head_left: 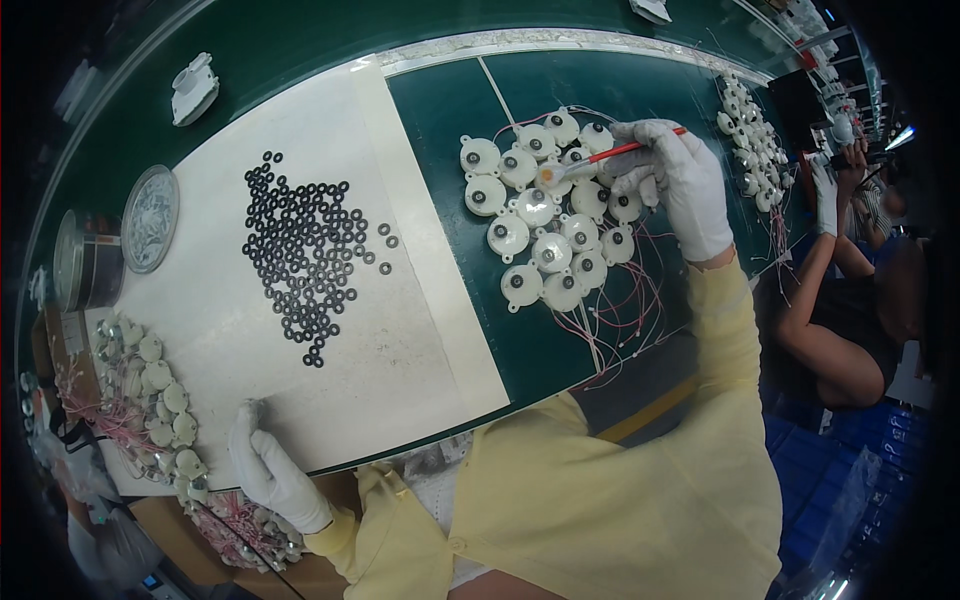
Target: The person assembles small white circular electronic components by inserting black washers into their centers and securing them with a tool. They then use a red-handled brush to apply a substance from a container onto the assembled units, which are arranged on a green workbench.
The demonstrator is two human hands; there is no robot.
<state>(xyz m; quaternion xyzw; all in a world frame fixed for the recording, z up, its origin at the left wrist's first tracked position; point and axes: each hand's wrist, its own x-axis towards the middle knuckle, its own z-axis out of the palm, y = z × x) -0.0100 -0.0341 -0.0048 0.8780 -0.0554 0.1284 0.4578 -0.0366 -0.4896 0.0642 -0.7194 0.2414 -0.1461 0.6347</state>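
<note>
My right hand (680, 180), in a white glove, is closed around a slim brush (620, 151) with a red handle. The brush tip reaches down to one of several round white motors (521, 286), grouped on the green part of the table. Most of the motors have a dark centre, and thin pink and white wires trail from them. At the table's front edge, my left hand (272, 472), also gloved, holds nothing, its fingers loosely stretched out. A spread of small black rings (300, 235) lies on the white sheet (400, 345) between my hands.
To the left, a heap of wired motors (165, 390) sits beside a clear jar (90, 260) and a round lid (151, 219). White plastic parts (194, 90) lie at the back. More motors (752, 145) stand at the far right, near a co-worker's gloved hand (825, 195).
</note>
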